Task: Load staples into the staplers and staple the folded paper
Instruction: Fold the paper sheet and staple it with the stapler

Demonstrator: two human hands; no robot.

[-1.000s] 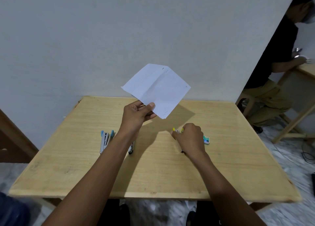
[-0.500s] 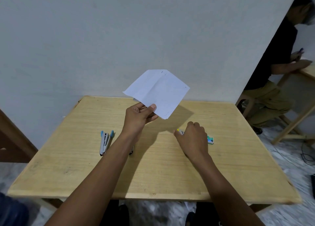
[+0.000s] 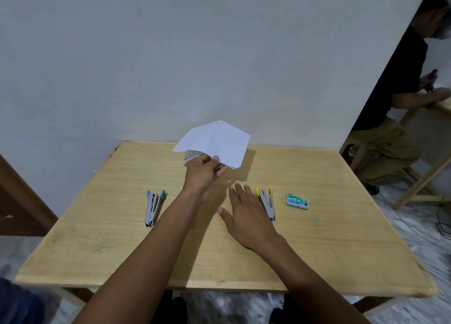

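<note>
My left hand (image 3: pixel 205 171) pinches the near corner of the folded white paper (image 3: pixel 217 141), held low over the far middle of the wooden table (image 3: pixel 122 245). My right hand (image 3: pixel 246 213) hovers flat over the table with fingers spread, holding nothing. Just right of it lies a grey stapler with yellow tips (image 3: pixel 266 201). A grey stapler with blue tips (image 3: pixel 153 207) lies left of my left forearm. The green staple box (image 3: pixel 297 201) sits to the right of the yellow stapler.
A grey wall stands right behind the table. At the far right a person (image 3: pixel 400 118) sits on a stool at another wooden table. Cables lie on the marble floor at the right.
My right hand let go of the yellow stapler, which now lies on the table, and opened beside it. My left hand lowered the paper toward the table's far side.
</note>
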